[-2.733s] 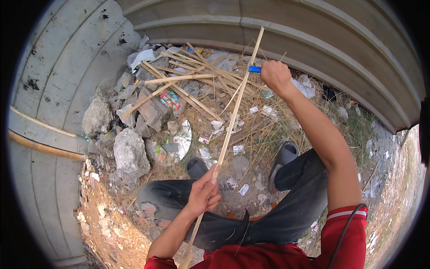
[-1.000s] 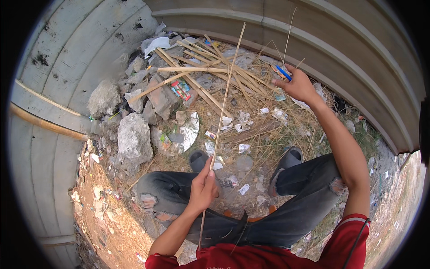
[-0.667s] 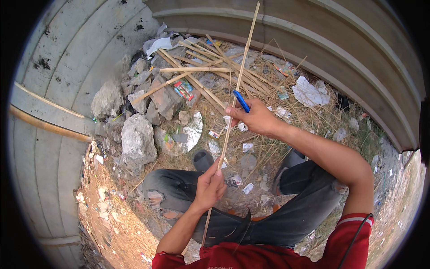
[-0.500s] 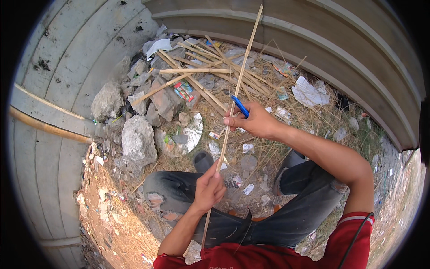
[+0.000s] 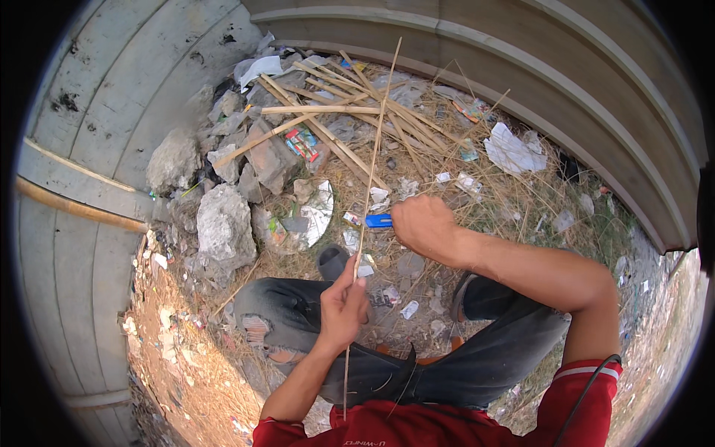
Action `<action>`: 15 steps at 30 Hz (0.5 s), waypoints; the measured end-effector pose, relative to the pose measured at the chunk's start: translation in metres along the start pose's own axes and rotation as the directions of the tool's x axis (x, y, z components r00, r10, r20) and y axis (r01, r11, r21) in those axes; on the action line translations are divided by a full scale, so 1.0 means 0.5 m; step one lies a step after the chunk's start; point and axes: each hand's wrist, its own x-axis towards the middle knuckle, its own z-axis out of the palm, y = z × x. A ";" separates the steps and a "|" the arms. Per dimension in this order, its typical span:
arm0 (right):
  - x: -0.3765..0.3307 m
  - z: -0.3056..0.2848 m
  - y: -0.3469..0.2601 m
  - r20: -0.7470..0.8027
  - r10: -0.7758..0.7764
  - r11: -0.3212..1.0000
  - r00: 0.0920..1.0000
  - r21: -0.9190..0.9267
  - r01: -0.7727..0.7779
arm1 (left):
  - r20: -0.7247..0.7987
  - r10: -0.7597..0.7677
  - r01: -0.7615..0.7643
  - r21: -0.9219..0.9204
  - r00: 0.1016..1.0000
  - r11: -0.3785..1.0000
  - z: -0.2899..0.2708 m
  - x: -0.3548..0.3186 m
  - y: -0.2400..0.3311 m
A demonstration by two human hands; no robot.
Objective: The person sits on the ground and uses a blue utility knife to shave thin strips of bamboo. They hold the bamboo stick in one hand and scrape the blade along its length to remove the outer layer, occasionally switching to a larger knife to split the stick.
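Observation:
A long, thin bamboo strip (image 5: 376,145) runs away from me, nearly upright in the head view. Its near end reaches down to my red shirt. My left hand (image 5: 344,309) is closed around it above my lap, thumb along the strip. In my right hand (image 5: 426,227) is a blue utility knife (image 5: 379,221), gripped in a fist with the back of the hand facing up. The knife points left, its front end at the strip a little beyond my left hand. Its blade is too small to make out.
Several bamboo strips (image 5: 320,109) lie crisscrossed on the ground beyond, beside grey rocks (image 5: 225,227) at the left. Litter and dry grass surround my feet. A grey panel wall (image 5: 97,97) bounds the left, a brownish ribbed metal wall (image 5: 521,67) the far side.
My right hand has come nearer to me, and the knife has turned from slanting away to pointing left. The strip's far end has dropped toward me. My left hand has barely moved.

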 end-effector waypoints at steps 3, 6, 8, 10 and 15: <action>0.056 -0.050 0.080 0.053 0.136 0.985 0.989 -0.112 -0.129 | -0.015 0.035 -0.032 0.136 0.999 0.990 -0.007 -0.014 -0.025; 0.036 -0.053 0.036 0.110 0.054 0.996 0.992 -0.076 -0.046 | -0.031 0.061 -0.055 0.162 0.998 0.985 -0.007 -0.010 -0.011; -0.010 -0.029 -0.019 0.161 -0.034 0.999 0.986 -0.031 0.039 | -0.037 0.000 0.003 0.077 0.999 0.997 0.002 0.001 0.010; -0.025 0.002 -0.059 0.221 -0.083 0.997 0.972 0.013 0.082 | -0.037 -0.029 0.029 -0.011 0.999 1.000 -0.002 -0.002 0.013; 0.037 -0.017 0.047 0.088 0.052 0.997 0.995 -0.068 -0.046 | -0.032 -0.077 0.076 -0.026 0.997 0.997 -0.011 -0.009 0.000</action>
